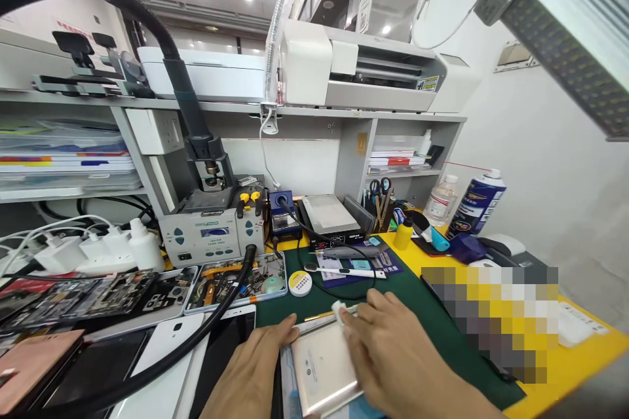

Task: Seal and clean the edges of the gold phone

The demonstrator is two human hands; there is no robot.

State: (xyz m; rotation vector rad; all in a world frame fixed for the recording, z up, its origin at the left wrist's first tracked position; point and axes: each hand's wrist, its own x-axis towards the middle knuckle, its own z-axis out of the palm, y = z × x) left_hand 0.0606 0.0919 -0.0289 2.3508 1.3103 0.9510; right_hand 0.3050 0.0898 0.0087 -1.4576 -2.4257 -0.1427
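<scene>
A gold phone (322, 366) lies back side up on the green mat (427, 327) at the front of the bench. My left hand (250, 373) rests on its left edge and holds it steady. My right hand (388, 353) lies over the phone's right side, with its fingertips pinching a small white pad (338, 309) against the phone's top right corner. A thin yellow-handled tool (319, 316) lies just beyond the phone's top edge.
A soldering station (213, 232) stands behind, with a black hose (187, 98) arching over it. Parts trays (236, 281) and several phones (147, 366) lie at left. A white pen tool (344, 270), solder tin (299, 283), yellow bottle (403, 234), spray can (476, 203) and lamp (565, 33) are at right.
</scene>
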